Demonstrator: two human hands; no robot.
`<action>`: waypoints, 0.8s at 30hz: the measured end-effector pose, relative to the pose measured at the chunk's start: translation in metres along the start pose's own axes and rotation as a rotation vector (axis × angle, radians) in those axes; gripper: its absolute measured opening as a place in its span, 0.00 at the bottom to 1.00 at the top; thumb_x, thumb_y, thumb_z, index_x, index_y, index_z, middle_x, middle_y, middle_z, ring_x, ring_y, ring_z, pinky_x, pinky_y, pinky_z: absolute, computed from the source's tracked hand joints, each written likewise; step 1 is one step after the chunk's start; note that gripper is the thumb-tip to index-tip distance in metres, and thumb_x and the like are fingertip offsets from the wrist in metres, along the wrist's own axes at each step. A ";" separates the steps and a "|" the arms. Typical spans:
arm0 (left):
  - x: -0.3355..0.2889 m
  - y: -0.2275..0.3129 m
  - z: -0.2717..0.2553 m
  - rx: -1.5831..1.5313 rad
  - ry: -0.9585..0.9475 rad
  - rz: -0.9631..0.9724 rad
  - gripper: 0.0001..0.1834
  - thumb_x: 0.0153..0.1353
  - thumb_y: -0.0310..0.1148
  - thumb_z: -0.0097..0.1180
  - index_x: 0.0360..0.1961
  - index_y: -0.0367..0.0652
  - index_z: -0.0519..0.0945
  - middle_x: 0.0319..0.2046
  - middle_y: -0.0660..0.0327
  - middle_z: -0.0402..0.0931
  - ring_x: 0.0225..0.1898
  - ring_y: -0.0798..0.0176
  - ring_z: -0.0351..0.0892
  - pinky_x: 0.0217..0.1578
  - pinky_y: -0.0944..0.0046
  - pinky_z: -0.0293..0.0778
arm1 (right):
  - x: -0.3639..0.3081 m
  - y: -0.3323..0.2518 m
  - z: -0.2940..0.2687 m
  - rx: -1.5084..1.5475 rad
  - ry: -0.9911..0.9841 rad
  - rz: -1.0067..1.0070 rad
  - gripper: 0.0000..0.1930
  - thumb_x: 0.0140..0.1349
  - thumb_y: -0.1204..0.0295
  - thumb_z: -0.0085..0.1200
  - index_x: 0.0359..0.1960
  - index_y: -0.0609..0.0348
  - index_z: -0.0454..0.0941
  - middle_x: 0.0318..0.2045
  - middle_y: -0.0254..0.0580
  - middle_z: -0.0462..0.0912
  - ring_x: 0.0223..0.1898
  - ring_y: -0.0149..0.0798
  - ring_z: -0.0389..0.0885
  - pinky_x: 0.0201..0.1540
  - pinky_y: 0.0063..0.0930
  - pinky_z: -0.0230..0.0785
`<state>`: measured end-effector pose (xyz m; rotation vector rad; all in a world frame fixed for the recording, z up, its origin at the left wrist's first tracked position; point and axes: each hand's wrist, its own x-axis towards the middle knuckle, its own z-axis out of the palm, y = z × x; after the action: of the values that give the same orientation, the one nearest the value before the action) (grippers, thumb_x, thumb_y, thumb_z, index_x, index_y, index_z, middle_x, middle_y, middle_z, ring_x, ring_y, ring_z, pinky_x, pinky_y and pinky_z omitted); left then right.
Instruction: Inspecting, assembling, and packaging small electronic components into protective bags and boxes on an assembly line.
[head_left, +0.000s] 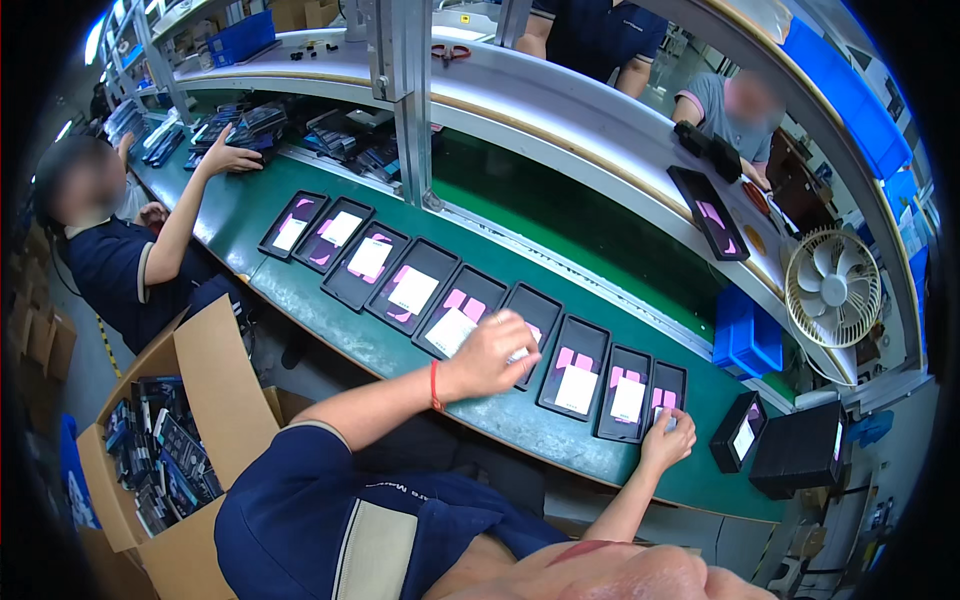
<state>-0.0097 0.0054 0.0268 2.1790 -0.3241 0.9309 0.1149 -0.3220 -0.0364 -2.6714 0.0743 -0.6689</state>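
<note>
While the left hand (495, 355) is positioned over the sixth tray (535, 300), counted from the left, its fingers are curled inward. Whether they pinch the white card (518, 354) partly visible beneath them cannot be determined. At the ninth tray (670, 376), the right hand (670, 440) is bent over the near end, fingertips at a small white insert. Contact appears likely; a pinch cannot be confirmed.

Both trays belong to a row of nine shallow black trays on the green bench (515, 418). Each tray lies flat. The seventh tray shows the typical layout: pink pieces (567, 357) at the far end, a white label card (577, 389) at the near end.

The step in hand appears to be seating or adjusting the white inserts. The next move calls for raising the fingertips vertically, so that no insert is dragged out of line and no tray rim is knocked.

To the right of the row, a tilted tray (738, 432) stands just beside a black box (797, 452). Beyond these are a blue bin (745, 335) and a fan (832, 290). At the far left, a co-worker's hand (232, 157) rests at piled packages (255, 122). An open carton (215, 350) of similar packages stands at lower left.
</note>
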 end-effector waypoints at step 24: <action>0.108 -0.199 0.008 0.636 -0.347 -0.364 0.45 0.51 0.49 0.61 0.65 0.40 0.56 0.64 0.46 0.54 0.67 0.46 0.51 0.64 0.44 0.47 | -0.005 -0.003 -0.001 -0.013 0.029 -0.020 0.13 0.56 0.62 0.56 0.37 0.57 0.77 0.48 0.48 0.76 0.53 0.51 0.69 0.54 0.46 0.56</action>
<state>0.1661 0.1440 -0.0060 2.8560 0.2477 0.4799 0.1097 -0.3184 -0.0368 -2.6783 0.0601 -0.7151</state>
